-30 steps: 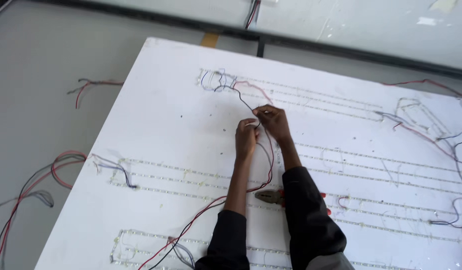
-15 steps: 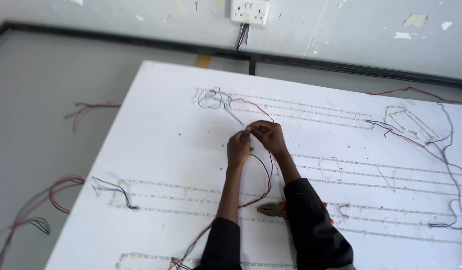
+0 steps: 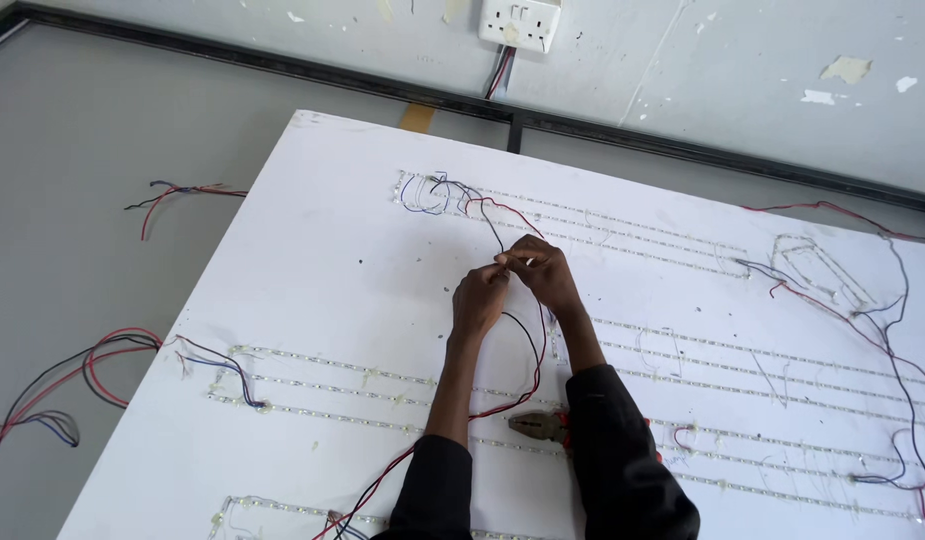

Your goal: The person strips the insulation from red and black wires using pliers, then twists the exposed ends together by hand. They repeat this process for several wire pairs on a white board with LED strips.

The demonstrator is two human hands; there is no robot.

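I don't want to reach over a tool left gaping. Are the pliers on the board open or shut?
Cannot tell. The pliers lie flat on the white board, handles hidden behind the right sleeve.

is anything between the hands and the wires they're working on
Nothing visible. The left hand and right hand meet above the white board, both already pinching the thin red and black wires at their fingertips. The pliers lie nearer the person, beside the right sleeve.
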